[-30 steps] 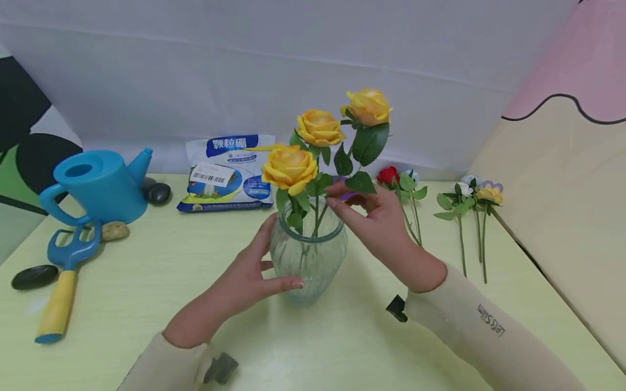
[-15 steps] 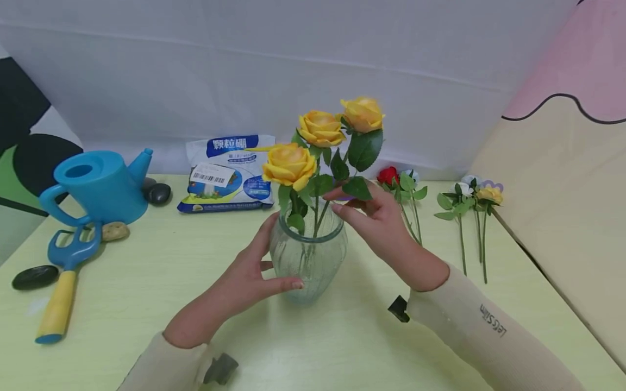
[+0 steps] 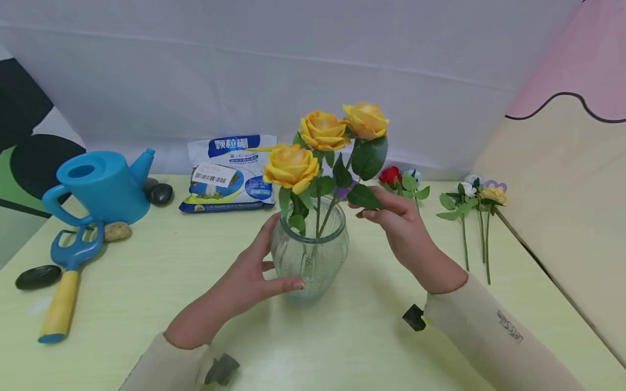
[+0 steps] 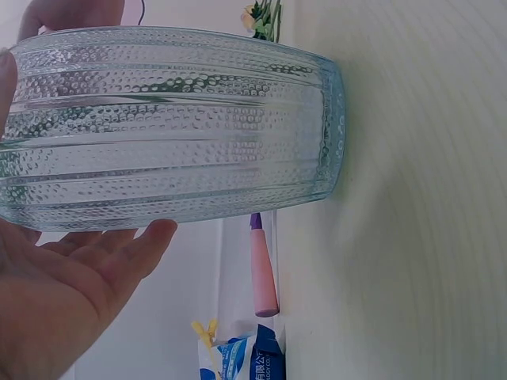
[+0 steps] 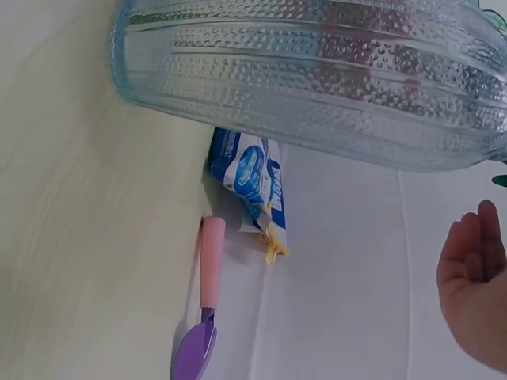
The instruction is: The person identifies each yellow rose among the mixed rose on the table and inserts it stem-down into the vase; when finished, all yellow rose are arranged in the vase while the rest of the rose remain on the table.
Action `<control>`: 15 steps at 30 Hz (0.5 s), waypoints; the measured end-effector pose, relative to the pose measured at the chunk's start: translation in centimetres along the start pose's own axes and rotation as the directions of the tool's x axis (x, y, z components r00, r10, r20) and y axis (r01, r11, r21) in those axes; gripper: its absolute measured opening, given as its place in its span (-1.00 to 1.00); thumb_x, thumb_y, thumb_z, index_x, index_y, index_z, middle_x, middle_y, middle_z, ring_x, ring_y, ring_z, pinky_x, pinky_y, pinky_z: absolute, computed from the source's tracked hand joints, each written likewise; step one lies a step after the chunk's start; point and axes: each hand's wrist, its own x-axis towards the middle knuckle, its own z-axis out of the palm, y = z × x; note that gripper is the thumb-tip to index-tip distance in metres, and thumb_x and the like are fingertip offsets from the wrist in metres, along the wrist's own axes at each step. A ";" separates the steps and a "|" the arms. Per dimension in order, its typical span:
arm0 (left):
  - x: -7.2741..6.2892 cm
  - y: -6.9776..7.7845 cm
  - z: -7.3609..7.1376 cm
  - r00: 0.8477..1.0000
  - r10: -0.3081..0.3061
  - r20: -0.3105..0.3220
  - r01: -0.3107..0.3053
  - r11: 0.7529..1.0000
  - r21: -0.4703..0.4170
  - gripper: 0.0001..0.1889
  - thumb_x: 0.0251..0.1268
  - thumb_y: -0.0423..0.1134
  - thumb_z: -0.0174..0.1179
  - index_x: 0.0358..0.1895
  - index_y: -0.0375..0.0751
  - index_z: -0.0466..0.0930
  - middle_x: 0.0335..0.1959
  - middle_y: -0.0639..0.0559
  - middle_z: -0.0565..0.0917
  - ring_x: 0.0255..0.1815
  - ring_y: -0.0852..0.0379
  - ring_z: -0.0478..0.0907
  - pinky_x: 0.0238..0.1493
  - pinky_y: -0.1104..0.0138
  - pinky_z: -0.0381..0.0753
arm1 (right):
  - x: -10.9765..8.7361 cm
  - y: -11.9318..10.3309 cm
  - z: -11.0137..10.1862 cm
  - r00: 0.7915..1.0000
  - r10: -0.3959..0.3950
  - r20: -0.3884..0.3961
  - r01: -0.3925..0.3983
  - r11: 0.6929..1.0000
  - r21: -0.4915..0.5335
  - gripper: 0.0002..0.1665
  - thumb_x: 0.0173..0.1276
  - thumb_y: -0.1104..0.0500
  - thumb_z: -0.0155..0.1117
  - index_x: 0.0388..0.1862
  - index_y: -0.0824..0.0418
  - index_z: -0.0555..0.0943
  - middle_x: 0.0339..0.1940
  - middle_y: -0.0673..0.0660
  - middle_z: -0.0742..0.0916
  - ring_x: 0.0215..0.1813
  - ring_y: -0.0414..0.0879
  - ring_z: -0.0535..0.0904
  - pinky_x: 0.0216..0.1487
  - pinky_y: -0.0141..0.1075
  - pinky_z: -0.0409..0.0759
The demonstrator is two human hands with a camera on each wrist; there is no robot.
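A textured clear glass vase (image 3: pixel 309 266) stands upright on the table with three yellow roses (image 3: pixel 323 130) in it, their stems inside. My left hand (image 3: pixel 246 277) holds the vase from the left, thumb across its front and fingers round behind; in the left wrist view the same hand (image 4: pixel 67 293) lies along the glass. To the right of the rim, my right hand (image 3: pixel 403 228) is beside the lowest green leaf (image 3: pixel 364 196) of the right-hand rose. Its fingers are loosely bent, off the stem; in the right wrist view this hand (image 5: pixel 475 285) is apart from the vase.
At left are a blue watering can (image 3: pixel 100 184), a hand fork (image 3: pixel 68 277) and several stones (image 3: pixel 38 277). Behind stand a blue-white bag (image 3: pixel 232 176) and a purple trowel with pink handle (image 5: pixel 211 265). More flowers (image 3: pixel 469 201) lie at right, with a red rose (image 3: pixel 390 175).
The right-hand rose has sunk lower into the vase. My right hand has let go of its stem and drawn away to the right. My left hand stays on the vase.
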 end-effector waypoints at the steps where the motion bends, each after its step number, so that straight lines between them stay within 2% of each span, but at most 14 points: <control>1: 0.0 0.0 0.0 1.000 -0.004 -0.001 0.004 1.000 0.000 0.12 -0.08 -0.12 0.44 0.46 0.12 -0.23 0.42 0.01 0.09 0.39 -0.08 0.08 0.10 0.05 0.47 | -0.1 0.0 -0.3 1.000 0.007 -0.013 -0.007 1.000 0.003 -0.40 0.19 0.51 -0.09 -0.24 -0.12 0.70 -0.21 -0.06 0.69 0.00 -0.10 0.49 -0.07 -0.27 0.54; 4: 0.0 0.1 -0.1 1.000 -0.011 -0.002 0.011 1.000 -0.007 0.12 -0.10 -0.12 0.45 0.46 0.15 -0.22 0.42 0.05 0.10 0.39 -0.05 0.09 0.10 0.05 0.47 | -0.6 0.0 -1.3 0.998 0.031 -0.052 -0.031 0.999 0.011 -0.45 0.21 0.48 -0.11 -0.31 -0.07 0.71 -0.20 -0.07 0.67 0.01 -0.12 0.45 -0.07 -0.30 0.54; 8: -0.1 0.1 -0.1 1.000 -0.008 -0.001 0.008 1.000 -0.011 0.12 -0.10 -0.11 0.45 0.45 0.18 -0.22 0.41 0.08 0.12 0.38 -0.02 0.11 0.09 0.06 0.48 | -1.5 0.1 -2.9 0.995 0.060 -0.081 -0.059 0.998 0.015 -0.50 0.28 0.45 -0.13 -0.36 0.01 0.71 -0.20 -0.04 0.67 -0.08 -0.11 0.52 -0.08 -0.31 0.55; 15: 0.0 0.0 -0.1 1.000 0.017 -0.002 -0.017 1.000 -0.010 0.11 -0.10 -0.12 0.45 0.45 0.19 -0.21 0.41 0.08 0.12 0.37 -0.02 0.12 0.08 0.07 0.50 | -1.7 0.7 -6.8 0.998 0.055 -0.014 -0.054 0.998 0.027 -0.59 0.37 0.43 -0.17 -0.31 0.25 0.68 -0.28 0.11 0.70 -0.22 -0.05 0.62 -0.09 -0.30 0.58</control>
